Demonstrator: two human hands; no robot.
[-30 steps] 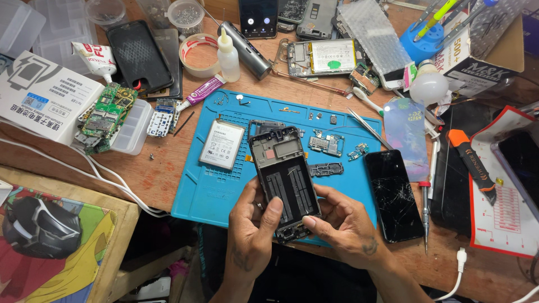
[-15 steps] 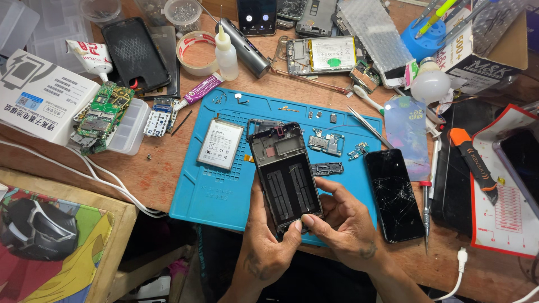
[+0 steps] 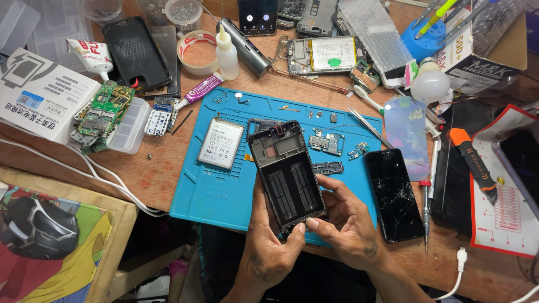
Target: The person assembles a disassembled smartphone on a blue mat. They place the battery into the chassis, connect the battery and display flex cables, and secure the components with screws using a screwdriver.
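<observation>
Both hands hold an opened black phone frame [image 3: 287, 175] over the blue work mat [image 3: 224, 191]. My left hand [image 3: 269, 247] grips its lower left edge from below. Fingers of my right hand [image 3: 348, 224] curl round the lower right edge, with the thumb at the bottom corner. The frame's inside faces up and shows empty bays. A loose white battery [image 3: 221, 142] lies on the mat just left of the frame. Small circuit boards [image 3: 325, 142] and screws lie on the mat to the right.
A black phone with a cracked screen [image 3: 394, 193] lies at the mat's right edge, beside a screwdriver [image 3: 426, 210] and tweezers [image 3: 368, 127]. Green boards in a plastic tray [image 3: 104, 115], a white box [image 3: 39, 92], a glue bottle [image 3: 227, 53], tape roll [image 3: 196, 51] and other phones crowd the wooden desk.
The view has shifted slightly. My hands keep hold of the phone frame, with the right fingers sliding lower along its right edge toward the bottom corner.
</observation>
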